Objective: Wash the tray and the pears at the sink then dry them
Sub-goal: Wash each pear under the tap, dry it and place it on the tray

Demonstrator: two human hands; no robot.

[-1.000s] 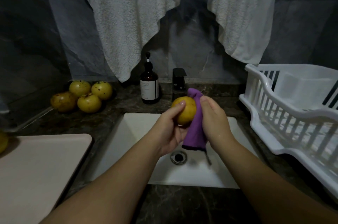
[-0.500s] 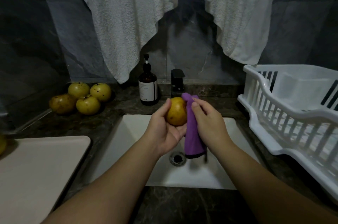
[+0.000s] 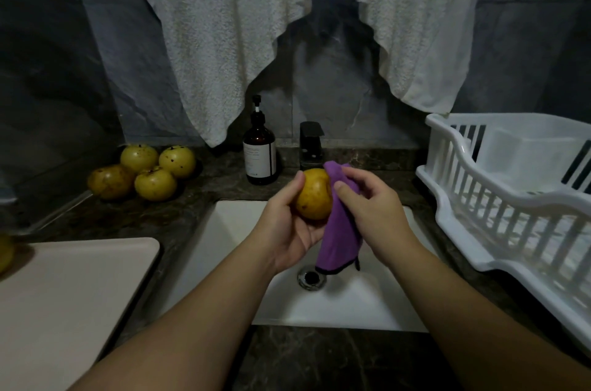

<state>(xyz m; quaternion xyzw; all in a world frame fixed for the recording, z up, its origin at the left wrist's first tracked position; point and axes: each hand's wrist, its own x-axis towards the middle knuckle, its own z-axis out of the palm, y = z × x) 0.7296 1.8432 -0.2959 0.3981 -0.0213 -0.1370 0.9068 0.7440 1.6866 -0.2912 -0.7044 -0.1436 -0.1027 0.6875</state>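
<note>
Over the sink (image 3: 236,230), our left hand (image 3: 287,230) cups a pear (image 3: 313,194), grip closed round it. Our right hand (image 3: 371,208) pinches a purple cloth (image 3: 340,240) against it. Tray (image 3: 70,288) sits near left on the surface (image 3: 307,358).

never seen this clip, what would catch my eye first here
Over the white sink, the left hand holds a yellow pear while the right hand presses a purple cloth against it. Four more pears sit at the back left.

Dark counter (image 3: 198,199) — pears (image 3: 144,170), bottle (image 3: 259,154), tray (image 3: 64,288), rack (image 3: 511,199)
</note>
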